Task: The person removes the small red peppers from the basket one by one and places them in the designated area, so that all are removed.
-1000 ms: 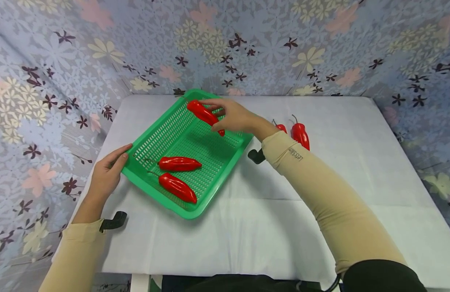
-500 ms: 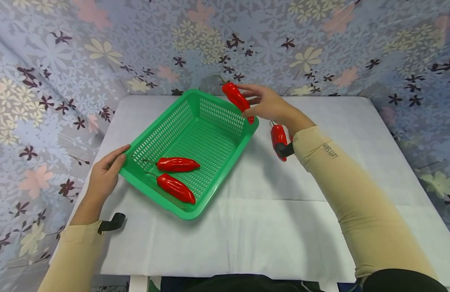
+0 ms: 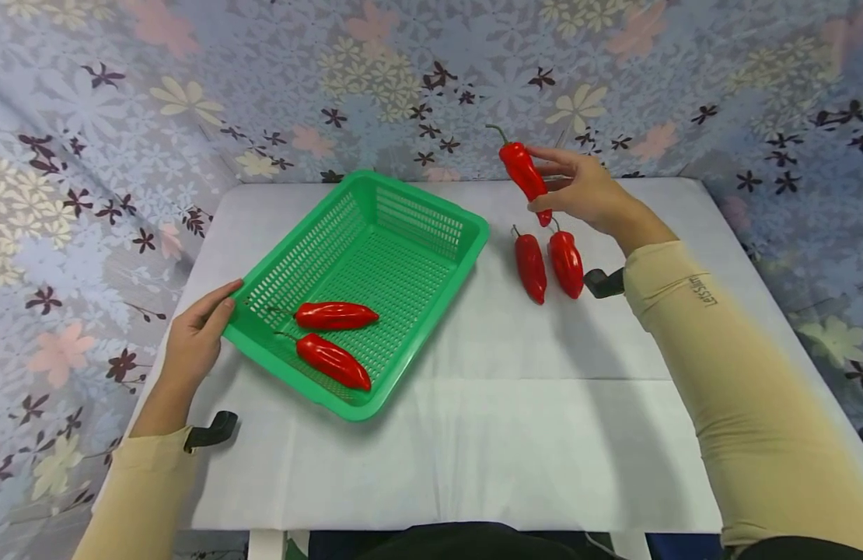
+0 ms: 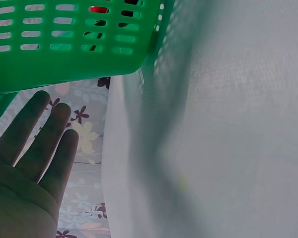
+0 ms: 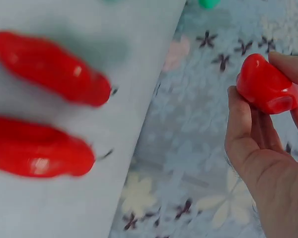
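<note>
At the left corner of a green plastic basket (image 3: 389, 260), my left hand (image 3: 192, 342) pinches the rim. In the left wrist view, several straight fingers (image 4: 47, 146) of that hand extend below the basket wall (image 4: 64, 64). My right hand (image 3: 588, 190) holds a glossy red chili pepper (image 3: 523, 171) up near the table's back edge, its green stem pointing up and left. Below it on the cloth lie two more red peppers (image 3: 530, 268), side by side; the right wrist view shows these two peppers (image 5: 52, 69) close up. Inside the basket rest two red peppers (image 3: 336, 315) near its front-left end.
A white cloth covers the table (image 3: 515, 451). Flower-patterned fabric (image 3: 403, 85) hangs behind the table and at both sides. Black camera mounts (image 3: 602, 283) stick out from both wrists. The basket stands at an angle on the table's left half.
My right hand has carried the pepper from over the basket to the right, above the table's back. Both table peppers are now in full view. The left hand stays at the rim.
</note>
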The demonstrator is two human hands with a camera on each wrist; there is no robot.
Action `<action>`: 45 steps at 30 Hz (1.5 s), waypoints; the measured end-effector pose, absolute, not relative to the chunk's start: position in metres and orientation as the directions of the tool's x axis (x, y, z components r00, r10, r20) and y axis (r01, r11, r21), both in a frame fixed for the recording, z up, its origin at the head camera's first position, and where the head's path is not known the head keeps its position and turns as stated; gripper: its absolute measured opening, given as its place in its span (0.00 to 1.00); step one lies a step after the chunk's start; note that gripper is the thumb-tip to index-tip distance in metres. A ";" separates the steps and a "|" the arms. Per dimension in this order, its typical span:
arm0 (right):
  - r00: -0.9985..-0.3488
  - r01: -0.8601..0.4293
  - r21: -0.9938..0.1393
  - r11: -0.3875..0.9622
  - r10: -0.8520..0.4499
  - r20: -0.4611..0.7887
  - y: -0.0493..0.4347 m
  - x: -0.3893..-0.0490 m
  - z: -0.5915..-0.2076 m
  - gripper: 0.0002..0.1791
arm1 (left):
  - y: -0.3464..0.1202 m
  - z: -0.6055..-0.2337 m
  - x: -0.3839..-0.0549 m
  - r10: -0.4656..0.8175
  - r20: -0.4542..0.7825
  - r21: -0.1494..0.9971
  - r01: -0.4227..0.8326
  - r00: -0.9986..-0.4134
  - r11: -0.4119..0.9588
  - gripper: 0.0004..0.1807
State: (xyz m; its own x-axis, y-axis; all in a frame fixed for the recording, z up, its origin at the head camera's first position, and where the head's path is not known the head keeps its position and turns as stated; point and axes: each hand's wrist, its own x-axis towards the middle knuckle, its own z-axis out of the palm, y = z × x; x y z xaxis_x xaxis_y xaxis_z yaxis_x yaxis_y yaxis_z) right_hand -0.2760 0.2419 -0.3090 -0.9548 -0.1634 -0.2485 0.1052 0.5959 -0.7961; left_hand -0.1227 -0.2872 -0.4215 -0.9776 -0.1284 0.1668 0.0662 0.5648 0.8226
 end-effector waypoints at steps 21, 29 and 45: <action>-0.940 0.302 -0.749 0.590 0.054 -0.336 0.353 -0.252 -0.345 0.49 | -0.287 -0.422 -0.118 -0.157 0.175 0.845 0.066 -0.972 0.531 0.20; -0.911 0.390 -0.745 0.542 0.107 -0.399 0.368 -0.244 -0.385 0.51 | -0.285 -0.421 -0.120 -0.154 0.174 0.844 0.067 -0.973 0.532 0.20; -0.893 0.409 -0.574 0.710 0.183 -0.410 0.358 -0.237 -0.430 0.52 | -0.286 -0.426 -0.124 -0.145 0.160 0.857 0.065 -0.976 0.512 0.20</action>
